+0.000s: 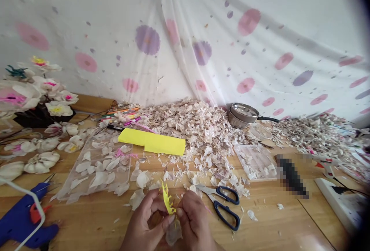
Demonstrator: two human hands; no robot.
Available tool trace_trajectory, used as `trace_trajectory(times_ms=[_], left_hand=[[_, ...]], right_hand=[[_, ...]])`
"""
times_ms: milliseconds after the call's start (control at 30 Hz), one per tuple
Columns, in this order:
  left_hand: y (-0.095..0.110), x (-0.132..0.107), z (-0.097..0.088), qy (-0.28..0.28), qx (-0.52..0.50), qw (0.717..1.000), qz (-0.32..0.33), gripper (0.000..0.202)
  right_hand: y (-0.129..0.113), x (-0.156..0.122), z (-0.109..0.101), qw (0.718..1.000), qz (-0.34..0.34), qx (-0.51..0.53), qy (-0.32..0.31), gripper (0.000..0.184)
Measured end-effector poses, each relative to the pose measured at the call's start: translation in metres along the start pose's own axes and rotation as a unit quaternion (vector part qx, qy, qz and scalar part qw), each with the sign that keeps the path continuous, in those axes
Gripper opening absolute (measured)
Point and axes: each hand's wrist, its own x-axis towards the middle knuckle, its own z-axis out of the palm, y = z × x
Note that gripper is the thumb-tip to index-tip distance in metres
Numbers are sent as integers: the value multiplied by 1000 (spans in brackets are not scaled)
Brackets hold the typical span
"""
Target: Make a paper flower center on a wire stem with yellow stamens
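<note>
At the front of the table both hands meet around a fringed strip of yellow paper [167,200]. My left hand [148,218] pinches the strip between thumb and fingers. Close beside it, my right hand [193,218] is closed with thumb and fingertips at the strip's lower end. A pale, translucent petal [174,233] shows below the fingertips, between the hands; which hand grips it I cannot tell. Scissors [221,203] with dark blue handles lie just right of my right hand. Farther back rests a folded yellow sheet [152,141].
A big heap of dried petals [190,128] covers the back. Left are a clear sheet [69,189] with loose petals, a blue glue gun [26,220] and handmade flowers [49,85]. Right are a metal pan [244,114], a clear tray [256,162] and a white power strip [335,201].
</note>
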Motion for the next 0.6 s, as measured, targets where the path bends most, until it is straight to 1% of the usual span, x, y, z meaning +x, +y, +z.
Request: trace_trajectory(times_ms=[67, 133, 233, 333, 500, 600], left_hand=[[0, -1, 2, 11, -15, 1000, -6, 39], [2, -2, 4, 9, -27, 1000, -10, 39], [3, -1, 6, -6, -49, 999, -22, 41], [1, 4, 4, 0, -108, 993, -47, 47], [-4, 11, 0, -1, -193, 977, -87, 55], [-5, 12, 2, 5, -241, 965, -102, 56]], right_hand=[[3, -1, 2, 1000, -16, -10, 0, 41], [4, -2, 3, 1000, -19, -10, -2, 43], [1, -2, 1, 1000, 13, 4, 4, 40], [-4, 1, -4, 999, 33, 23, 13, 35], [-7, 6, -9, 998, -11, 59, 9, 14], [-6, 8, -9, 996, -41, 79, 5, 17]])
